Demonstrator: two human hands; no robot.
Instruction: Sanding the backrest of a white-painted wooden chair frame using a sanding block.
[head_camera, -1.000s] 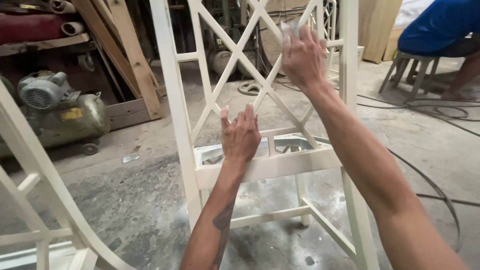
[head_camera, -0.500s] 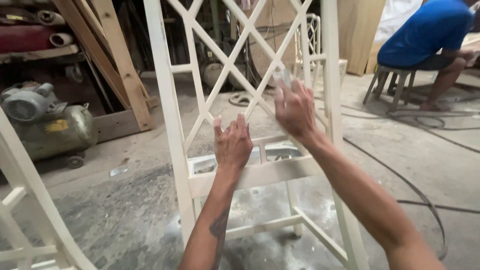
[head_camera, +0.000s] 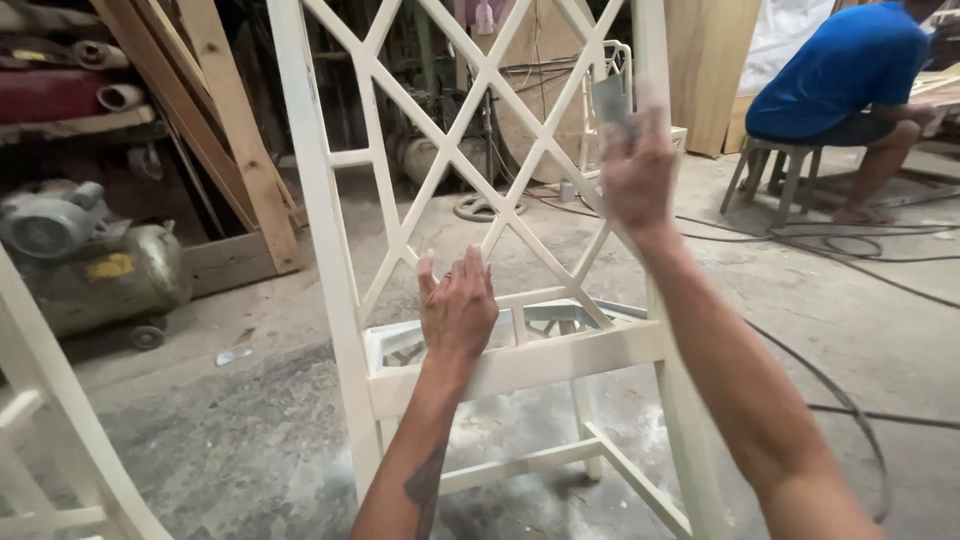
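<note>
A cream-painted wooden chair frame (head_camera: 320, 230) with a lattice back of crossed slats stands on the floor in front of me. My left hand (head_camera: 458, 305) lies flat against the lower lattice, just above the back rail, fingers together and pointing up. My right hand (head_camera: 636, 175) is raised at the right side of the lattice, blurred, and grips a small grey piece of sandpaper (head_camera: 610, 98) against a slat near the right upright.
Part of another cream frame (head_camera: 45, 420) stands at the lower left. A grey air compressor (head_camera: 95, 260) and leaning planks (head_camera: 225, 130) are at the left. A person in a blue shirt (head_camera: 850, 70) sits on a stool at the back right. Black cables (head_camera: 860, 250) cross the dusty floor.
My right hand has moved along the lattice with the sandpaper, down and then back up toward the right upright. My left hand stays on the lower lattice.
</note>
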